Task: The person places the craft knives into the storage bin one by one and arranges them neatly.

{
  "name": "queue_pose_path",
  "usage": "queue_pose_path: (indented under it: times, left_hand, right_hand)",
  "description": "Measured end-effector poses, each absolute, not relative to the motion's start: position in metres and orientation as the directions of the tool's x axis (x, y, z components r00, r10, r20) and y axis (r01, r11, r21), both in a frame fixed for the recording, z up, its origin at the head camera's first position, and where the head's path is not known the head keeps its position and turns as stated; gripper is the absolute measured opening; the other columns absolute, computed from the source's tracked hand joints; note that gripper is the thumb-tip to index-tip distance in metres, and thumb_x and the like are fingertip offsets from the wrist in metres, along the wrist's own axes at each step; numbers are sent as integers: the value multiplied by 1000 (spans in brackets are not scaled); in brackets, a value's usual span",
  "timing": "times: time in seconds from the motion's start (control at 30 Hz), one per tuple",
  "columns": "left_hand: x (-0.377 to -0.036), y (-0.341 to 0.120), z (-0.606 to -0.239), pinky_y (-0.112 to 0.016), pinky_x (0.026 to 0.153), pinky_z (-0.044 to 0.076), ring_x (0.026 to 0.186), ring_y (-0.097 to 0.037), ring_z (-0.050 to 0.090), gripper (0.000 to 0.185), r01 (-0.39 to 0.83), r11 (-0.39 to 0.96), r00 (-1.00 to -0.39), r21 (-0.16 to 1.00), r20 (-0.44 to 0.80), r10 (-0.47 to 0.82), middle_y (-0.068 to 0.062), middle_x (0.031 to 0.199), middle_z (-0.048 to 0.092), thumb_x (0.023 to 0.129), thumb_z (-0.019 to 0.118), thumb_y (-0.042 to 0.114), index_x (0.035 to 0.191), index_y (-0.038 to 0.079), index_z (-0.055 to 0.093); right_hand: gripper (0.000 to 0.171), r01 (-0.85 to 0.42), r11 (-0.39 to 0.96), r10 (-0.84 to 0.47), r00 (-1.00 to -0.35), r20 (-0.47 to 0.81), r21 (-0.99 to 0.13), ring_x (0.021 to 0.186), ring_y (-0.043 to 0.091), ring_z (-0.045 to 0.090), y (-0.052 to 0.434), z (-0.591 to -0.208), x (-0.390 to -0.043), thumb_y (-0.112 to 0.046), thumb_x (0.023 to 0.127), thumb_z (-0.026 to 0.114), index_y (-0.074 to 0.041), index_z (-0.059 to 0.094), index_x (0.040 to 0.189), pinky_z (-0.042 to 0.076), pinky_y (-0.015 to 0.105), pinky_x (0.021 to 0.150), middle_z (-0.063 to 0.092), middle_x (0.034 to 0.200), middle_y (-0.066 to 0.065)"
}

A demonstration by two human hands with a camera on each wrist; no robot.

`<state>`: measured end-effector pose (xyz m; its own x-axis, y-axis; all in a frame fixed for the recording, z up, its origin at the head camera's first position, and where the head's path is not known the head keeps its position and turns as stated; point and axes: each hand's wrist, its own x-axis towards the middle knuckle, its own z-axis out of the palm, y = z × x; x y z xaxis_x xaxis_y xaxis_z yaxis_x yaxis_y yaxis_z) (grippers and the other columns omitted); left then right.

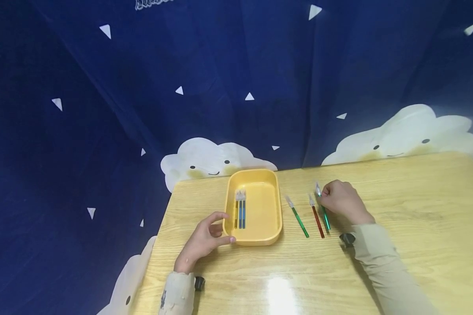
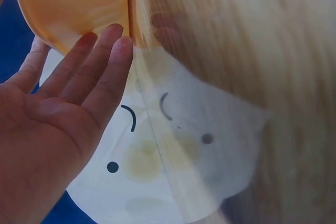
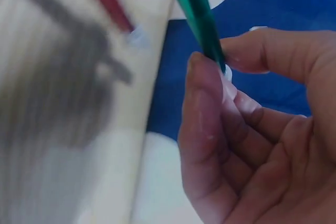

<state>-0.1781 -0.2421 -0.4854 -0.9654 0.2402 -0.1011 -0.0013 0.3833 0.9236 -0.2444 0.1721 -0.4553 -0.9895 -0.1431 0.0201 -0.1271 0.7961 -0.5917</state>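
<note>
A yellow tray (image 1: 273,205) sits on the wooden table and holds several thin brushes (image 1: 240,210). My left hand (image 1: 206,238) rests against the tray's near left corner (image 2: 79,19) with straight fingers (image 2: 107,72) touching its wall. To the right lie a green brush (image 1: 298,218) and a red brush (image 1: 317,219). My right hand (image 1: 340,201) pinches a second green brush (image 1: 325,218) near its bristle end; in the right wrist view its green handle (image 3: 197,11) passes between thumb and fingers, and the red brush (image 3: 107,1) lies beside it.
The wooden table (image 1: 398,205) stretches wide to the right of the brushes. A dark blue cloth with white clouds (image 1: 410,131) hangs behind and drapes past the table's left edge (image 2: 173,156).
</note>
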Motion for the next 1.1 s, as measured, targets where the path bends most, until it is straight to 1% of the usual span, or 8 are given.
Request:
queue_pose_path:
  times: [0.07,0.2,0.4,0.5,0.6,0.73,0.9,1.1]
  left_hand:
    - [-178,-242,-485,-46,100,59,123,-37,70,66,2,383,-966,924,-97,238,-17,144,62,80,90,12,137,8,57]
    - [-177,-243,-484,-50,102,58,121,-36,71,65,1,401,-972,916,-93,214,-15,144,63,79,91,12,136,10,59]
    - [-176,-242,-485,-53,105,56,122,-35,70,65,4,419,-975,908,-89,202,-13,146,62,79,92,14,136,11,60]
    - [-178,-242,-486,-51,104,57,123,-38,70,66,30,416,-969,909,-75,235,-17,146,60,80,90,14,137,8,58]
    - [-179,-242,-485,-49,101,59,122,-38,70,65,38,407,-967,913,-70,247,-18,144,62,81,90,12,137,7,58]
    - [-180,-242,-483,-49,102,59,122,-37,70,64,28,416,-972,909,-73,225,-14,142,64,80,91,13,136,11,60]
    - [-180,-241,-481,-50,104,58,122,-35,71,63,30,437,-974,899,-71,214,-12,142,64,80,91,15,135,12,60]
    - [-179,-241,-484,-44,98,60,121,-36,71,64,30,404,-965,914,-79,249,-16,145,61,81,90,12,137,8,58]
  right_hand:
    - [29,-123,777,-144,-989,16,-617,49,12,43,163,-447,-246,-15,88,57,-15,53,59,35,26,54,50,50,-4]
    - [20,-102,696,-149,-989,-3,-711,52,14,59,137,-432,-255,-18,91,64,-7,69,75,47,27,57,67,58,2]
    - [17,-102,546,-190,-982,-4,-831,55,9,65,85,-417,-272,-13,91,66,1,72,85,57,27,56,71,64,5]
    - [15,-76,488,-201,-979,-28,-870,57,11,68,58,-414,-278,-11,92,67,2,71,84,61,27,58,73,68,10]
    - [17,-44,467,-221,-973,-69,-883,58,14,69,30,-416,-284,-10,91,69,-1,66,77,63,31,61,73,68,12]
    - [24,-26,488,-256,-960,-115,-872,52,12,67,1,-426,-294,-10,90,68,-6,62,67,65,35,63,69,58,5]
    - [25,12,544,-242,-955,-170,-839,44,10,63,-19,-444,-306,-9,85,68,-6,64,60,62,31,55,62,48,-1]
    - [28,39,652,-218,-947,-236,-757,39,10,59,-25,-469,-315,-10,83,67,-9,66,55,45,21,48,60,43,-2]
